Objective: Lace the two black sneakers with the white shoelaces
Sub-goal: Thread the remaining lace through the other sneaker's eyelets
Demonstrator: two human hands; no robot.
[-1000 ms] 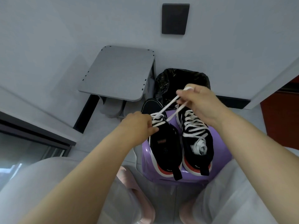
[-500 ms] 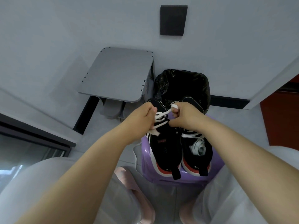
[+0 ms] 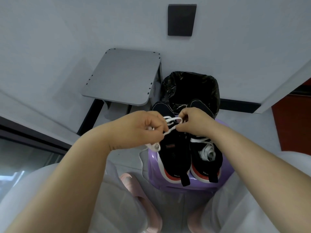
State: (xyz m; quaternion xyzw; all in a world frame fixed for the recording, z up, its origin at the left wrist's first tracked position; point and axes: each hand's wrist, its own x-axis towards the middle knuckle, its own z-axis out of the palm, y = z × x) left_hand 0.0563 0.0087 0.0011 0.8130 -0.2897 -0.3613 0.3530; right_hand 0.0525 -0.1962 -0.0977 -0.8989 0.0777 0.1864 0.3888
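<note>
One camera only, head-worn, wide-angle. It faces forward and steeply down over the wearer's own lap. Left forearm (image 3: 75, 174) and right forearm (image 3: 252, 157) enter from the bottom corners, large and close to the lens. Left hand (image 3: 148, 130) and right hand (image 3: 196, 121) meet near frame centre. Purple stool (image 3: 152, 167) sits just below them. The wall (image 3: 67, 47) fills the top, its lines bowed at the edges.

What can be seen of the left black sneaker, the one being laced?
The left sneaker is black, cloth-like, with a white sole rim, a red heel band, a black heel loop and a reddish tongue label. It stands on the purple stool, toe away from the person, beside the other sneaker. Its white lace crosses only near the toe; the left hand and right hand both pinch it.
</note>
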